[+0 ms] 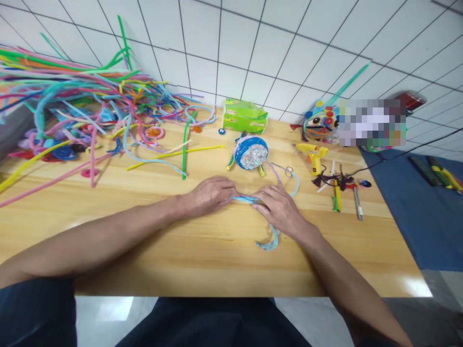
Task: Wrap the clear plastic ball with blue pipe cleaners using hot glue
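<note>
Light-blue pipe cleaners (pixel 246 198), with some purple among them, stretch between my two hands over the wooden table. Their left end is under the closed fingers of my left hand (pixel 213 195). My right hand (pixel 277 205) pinches them farther right, fingers and thumb together. A curled blue end (pixel 270 245) hangs down below my right hand, and a loop (pixel 296 183) sticks out behind it. Just beyond my hands sits a round piece (pixel 251 153) with a blue rim and a shiny silver face.
Many colored pipe cleaners (pixel 90 91) are heaped at the left. A green packet (pixel 244 116) stands by the tiled wall. Toward the right lie small scissors (pixel 288 171), a yellow glue gun (pixel 313 155), dark tassels (pixel 340 178) and a cutter (pixel 358 203). A black cable crosses the right side.
</note>
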Demonstrator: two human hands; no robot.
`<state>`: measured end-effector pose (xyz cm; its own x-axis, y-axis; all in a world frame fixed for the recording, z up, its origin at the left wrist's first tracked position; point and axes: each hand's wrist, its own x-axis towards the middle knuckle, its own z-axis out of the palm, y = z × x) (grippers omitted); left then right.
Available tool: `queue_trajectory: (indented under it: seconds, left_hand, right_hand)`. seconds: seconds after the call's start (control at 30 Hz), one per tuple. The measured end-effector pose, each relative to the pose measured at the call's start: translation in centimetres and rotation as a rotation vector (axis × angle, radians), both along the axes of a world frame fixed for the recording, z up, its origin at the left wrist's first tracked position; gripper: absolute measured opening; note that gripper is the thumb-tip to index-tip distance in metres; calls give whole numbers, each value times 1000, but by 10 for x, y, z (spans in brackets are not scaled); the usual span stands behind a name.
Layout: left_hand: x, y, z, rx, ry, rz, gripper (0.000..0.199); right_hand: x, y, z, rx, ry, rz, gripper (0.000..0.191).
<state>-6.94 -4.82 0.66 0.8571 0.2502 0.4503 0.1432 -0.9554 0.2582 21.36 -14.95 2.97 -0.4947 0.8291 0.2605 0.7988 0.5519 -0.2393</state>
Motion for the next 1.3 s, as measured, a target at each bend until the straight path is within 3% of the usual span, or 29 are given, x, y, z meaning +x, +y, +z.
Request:
queue_trajectory:
  seconds: [0.3,0.4,0.57,0.8,1.07,1.3]
  left_hand:
    - [1,-3,-1,-65,6,-14,28]
    - [-1,-2,0,-69,-20,-21,30]
    - [-2,-4,4,-28,-185,23,28]
    - [-2,-8,9,7,-404,40,32]
    - [-3,-5,1,17,-185,136,25]
    - [-3,-2,-2,60,-209,151,26]
  right_hand:
    - [0,-5,2,-50,79,-37,20]
    - [-1,-5,5,-62,89,-65,29]
    - [-1,-3,7,-116,180,-123,38]
    - [-4,0,10,-198,248,-70,32]
    - [-2,-2,21,-285,381,-208,25]
    - [4,1,26,-309,405,-248,29]
